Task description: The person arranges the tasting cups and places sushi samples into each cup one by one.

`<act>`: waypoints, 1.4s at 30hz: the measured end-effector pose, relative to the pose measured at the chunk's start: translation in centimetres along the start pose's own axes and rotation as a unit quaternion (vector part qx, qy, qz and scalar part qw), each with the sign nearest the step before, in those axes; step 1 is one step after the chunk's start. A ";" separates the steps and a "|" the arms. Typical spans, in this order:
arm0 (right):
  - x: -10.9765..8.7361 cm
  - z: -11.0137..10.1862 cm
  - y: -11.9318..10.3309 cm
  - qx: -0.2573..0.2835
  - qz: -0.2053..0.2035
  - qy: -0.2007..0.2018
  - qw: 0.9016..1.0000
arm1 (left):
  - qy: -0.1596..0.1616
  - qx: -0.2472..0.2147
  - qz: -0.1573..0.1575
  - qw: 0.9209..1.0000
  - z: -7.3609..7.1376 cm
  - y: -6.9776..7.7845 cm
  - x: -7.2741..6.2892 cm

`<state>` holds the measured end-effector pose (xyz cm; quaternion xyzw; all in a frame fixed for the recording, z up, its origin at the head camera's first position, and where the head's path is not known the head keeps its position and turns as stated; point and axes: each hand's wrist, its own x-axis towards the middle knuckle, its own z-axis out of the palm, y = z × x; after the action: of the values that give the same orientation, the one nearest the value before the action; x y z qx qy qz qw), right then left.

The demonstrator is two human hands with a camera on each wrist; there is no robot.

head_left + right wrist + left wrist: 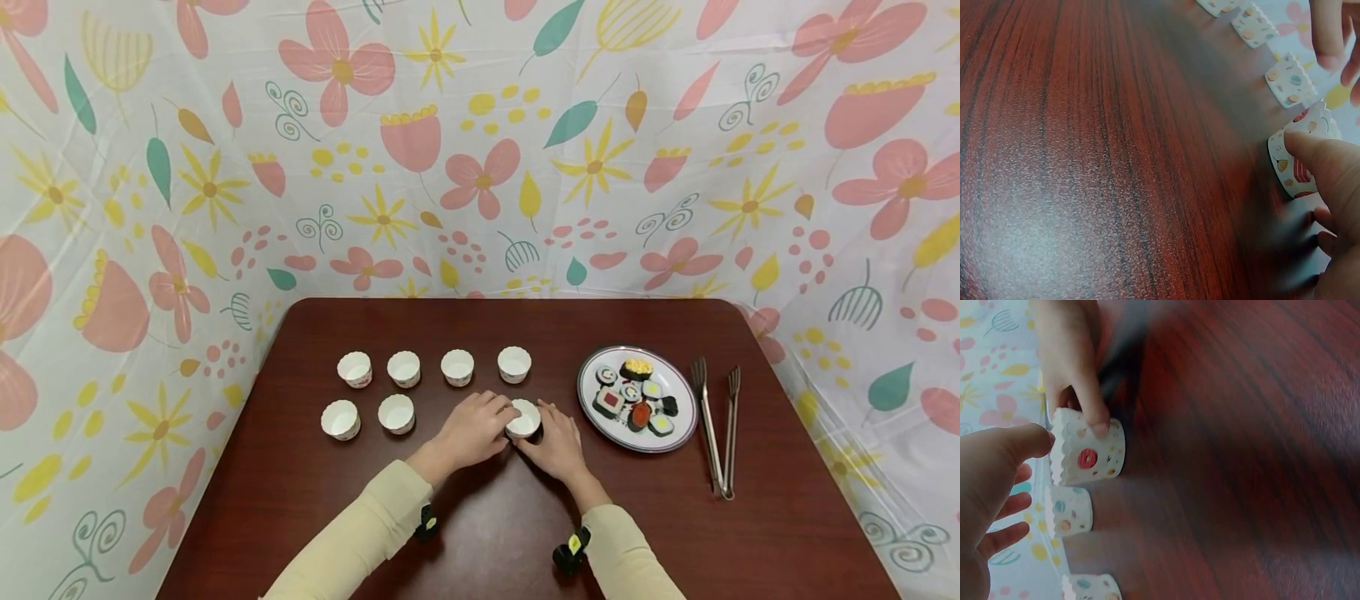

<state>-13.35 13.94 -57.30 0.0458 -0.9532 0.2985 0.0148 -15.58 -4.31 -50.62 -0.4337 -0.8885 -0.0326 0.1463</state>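
Note:
A white paper baking cup (523,419) with a scalloped rim and printed treats sits mid-table between both hands. My right hand (557,442) grips it from the right, its thumb (1316,153) against the printed side and its fingers round the far side. From the left, my left hand (476,429) reaches over with one fingertip right at the cup's rim; its other fingers are spread apart in the left wrist view. Behind this cup stands another baking cup (514,365), the right end of a back row that also has cups (457,367) to its left.
Two more baking cups, one (396,414) nearer the hands and one (341,420) farther left, form a front row. An oval plate (587,400) of assorted sushi pieces lies right of the hands. Metal tongs (720,442) rest beside it. A patterned cloth (480,150) hangs behind the table.

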 end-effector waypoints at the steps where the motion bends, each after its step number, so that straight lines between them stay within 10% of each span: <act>1: 0.0 0.0 0.0 0.000 0.000 0.000 1.000 | 0.001 0.001 0.002 1.000 0.2 0.2 0.1; 42: -0.1 0.1 0.2 0.004 -0.005 0.014 1.000 | 0.007 0.060 -0.023 0.998 3.5 2.2 0.9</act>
<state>-13.27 14.02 -57.53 0.0468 -0.9514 0.3030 0.0298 -15.21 -1.62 -53.84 -0.4031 -0.8977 0.0139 0.1776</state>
